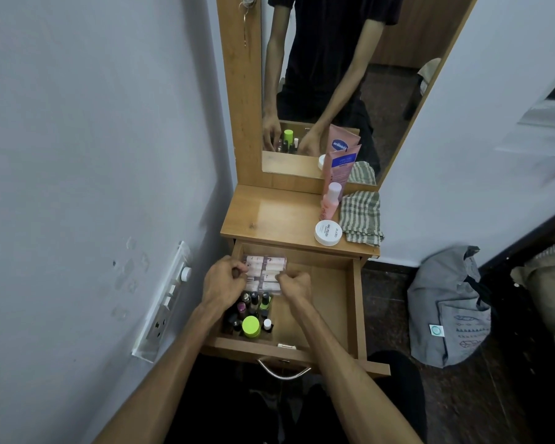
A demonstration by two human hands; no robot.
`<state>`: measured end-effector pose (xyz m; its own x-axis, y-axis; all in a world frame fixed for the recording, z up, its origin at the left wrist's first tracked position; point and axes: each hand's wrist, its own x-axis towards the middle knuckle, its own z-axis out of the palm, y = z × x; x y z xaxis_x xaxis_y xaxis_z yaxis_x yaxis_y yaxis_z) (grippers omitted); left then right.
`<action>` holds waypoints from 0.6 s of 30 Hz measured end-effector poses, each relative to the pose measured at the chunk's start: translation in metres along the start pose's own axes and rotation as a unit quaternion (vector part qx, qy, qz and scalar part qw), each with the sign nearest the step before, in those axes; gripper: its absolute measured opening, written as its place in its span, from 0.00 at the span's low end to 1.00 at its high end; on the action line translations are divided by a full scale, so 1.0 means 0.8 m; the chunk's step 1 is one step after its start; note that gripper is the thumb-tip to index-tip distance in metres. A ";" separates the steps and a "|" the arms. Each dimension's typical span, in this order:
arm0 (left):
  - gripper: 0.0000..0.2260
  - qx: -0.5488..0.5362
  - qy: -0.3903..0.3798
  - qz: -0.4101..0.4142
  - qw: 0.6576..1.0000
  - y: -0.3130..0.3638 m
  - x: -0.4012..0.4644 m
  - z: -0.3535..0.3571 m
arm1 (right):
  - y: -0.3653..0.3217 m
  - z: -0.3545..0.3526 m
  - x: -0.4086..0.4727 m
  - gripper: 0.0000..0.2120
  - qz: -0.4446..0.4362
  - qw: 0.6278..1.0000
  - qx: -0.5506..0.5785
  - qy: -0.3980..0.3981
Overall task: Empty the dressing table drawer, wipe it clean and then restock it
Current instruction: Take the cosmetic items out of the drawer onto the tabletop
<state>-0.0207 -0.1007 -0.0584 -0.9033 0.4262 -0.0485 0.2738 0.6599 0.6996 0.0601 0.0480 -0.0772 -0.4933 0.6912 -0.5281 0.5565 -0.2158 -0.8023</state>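
The wooden drawer (334, 283) of the dressing table stands pulled out below me. At its far left lies a clear box of pale pink tubes (268, 267). My left hand (223, 280) grips the box's left side and my right hand (295, 283) pinches its right side. Nearer me in the drawer's left part stand several small nail polish bottles (253, 304) and a lime-green capped jar (250, 326). The drawer's right half shows bare wood.
On the tabletop (269, 216) sit a white round tub (328, 232), a pink bottle (331, 200), a pink tube (338, 168) and a folded striped cloth (361, 217). A mirror (334, 75) rises behind. A grey bag (449, 309) lies on the floor at right; a switchboard (164, 302) on the left wall.
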 end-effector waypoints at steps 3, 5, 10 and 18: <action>0.08 -0.003 0.003 0.005 1.000 -0.002 0.000 0.001 | -0.002 0.002 -0.001 0.03 0.040 0.994 0.100 -0.019; 0.08 -0.006 0.005 0.005 1.000 -0.003 0.000 0.000 | 0.001 0.000 0.000 0.06 0.051 0.990 0.131 -0.019; 0.07 -0.018 0.019 0.003 1.000 -0.003 -0.002 0.000 | 0.004 -0.016 0.002 0.06 0.057 0.986 0.155 -0.005; 0.07 -0.048 0.031 0.002 0.998 0.001 -0.007 0.000 | 0.010 -0.066 -0.004 0.10 0.053 0.983 0.176 -0.009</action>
<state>-0.0157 -0.1025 -0.0573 -0.9214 0.3887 -0.0035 0.2476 0.5938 0.7655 0.1016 0.0804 -0.0670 -0.4589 0.6399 -0.6164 0.3410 -0.5137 -0.7873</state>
